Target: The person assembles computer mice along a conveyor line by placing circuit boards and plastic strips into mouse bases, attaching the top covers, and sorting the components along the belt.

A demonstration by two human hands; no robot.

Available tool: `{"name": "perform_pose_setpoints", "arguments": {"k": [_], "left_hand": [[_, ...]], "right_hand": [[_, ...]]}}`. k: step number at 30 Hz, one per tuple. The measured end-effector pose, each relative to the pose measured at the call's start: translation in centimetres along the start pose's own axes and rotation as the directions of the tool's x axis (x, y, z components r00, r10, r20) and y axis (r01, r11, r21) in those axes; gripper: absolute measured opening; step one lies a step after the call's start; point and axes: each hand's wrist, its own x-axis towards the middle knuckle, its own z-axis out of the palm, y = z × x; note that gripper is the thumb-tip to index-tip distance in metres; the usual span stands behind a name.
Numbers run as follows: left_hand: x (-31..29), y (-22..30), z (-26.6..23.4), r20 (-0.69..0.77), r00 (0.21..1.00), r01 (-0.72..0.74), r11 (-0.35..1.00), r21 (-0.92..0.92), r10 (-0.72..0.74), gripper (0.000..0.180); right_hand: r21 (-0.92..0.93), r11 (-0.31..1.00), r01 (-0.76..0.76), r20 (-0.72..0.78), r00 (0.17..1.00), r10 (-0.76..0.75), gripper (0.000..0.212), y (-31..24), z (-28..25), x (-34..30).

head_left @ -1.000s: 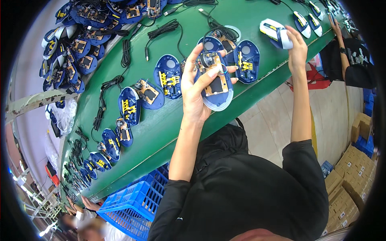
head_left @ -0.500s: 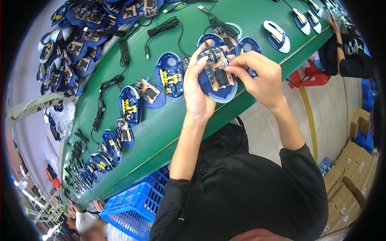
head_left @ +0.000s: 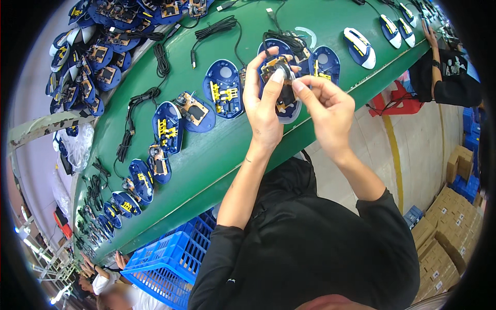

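My left hand (head_left: 264,111) is wrapped around an open computer mouse base (head_left: 287,98), blue with a brown circuit board and a black chip. Its thumb presses near a dark round part at the board's upper end. Close by on the right, my right hand (head_left: 330,111) is closed in a pinch at the board's side; whatever lies between its fingertips is too small to make out. Beneath and behind them on the green work surface lie a blue upper mouse shell (head_left: 325,62) and a coiled black cable (head_left: 289,39). Another blue shell with yellow parts (head_left: 223,90) lies to the left.
Several opened mice (head_left: 168,129) with cables line the green belt (head_left: 206,150). Mouse halves are heaped (head_left: 106,57) at the far left. Closed white-and-blue mice (head_left: 360,47) lie right, near a co-worker's arm (head_left: 435,57). A blue crate (head_left: 165,263) stands below the belt edge; cartons (head_left: 449,222) stand right.
The mouse base has tilted in my left hand, and the left thumb has moved over the board's upper part. My right hand has turned and shifted slightly left and down.
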Motion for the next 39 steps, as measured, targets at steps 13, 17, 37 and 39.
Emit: {"name": "perform_pose_setpoints", "arguments": {"k": [13,17,37,39], "left_hand": [[0.5,0.6,-0.8,-0.005,0.996,0.082,0.981,-0.174,-0.084,0.058],[0.4,1.3,-0.1,0.037,0.994,0.107,0.979,-0.171,-0.102,0.053],[-1.1,1.1,0.8,-0.114,0.968,0.191,0.948,-0.254,-0.225,0.064],[-1.3,1.2,0.6,-0.103,0.971,0.183,0.951,-0.25,-0.214,0.065]], "right_hand": [[-0.213,0.959,0.187,0.277,0.953,-0.124,0.029,-2.7,-4.2,2.3],[-0.891,0.165,0.424,0.245,0.754,-0.61,0.051,0.4,-11.9,13.0],[-0.545,0.536,0.644,0.321,0.751,-0.577,0.057,0.7,1.7,-0.5],[-0.524,0.572,0.631,0.312,0.767,-0.561,0.058,1.1,1.6,-0.2]]}}
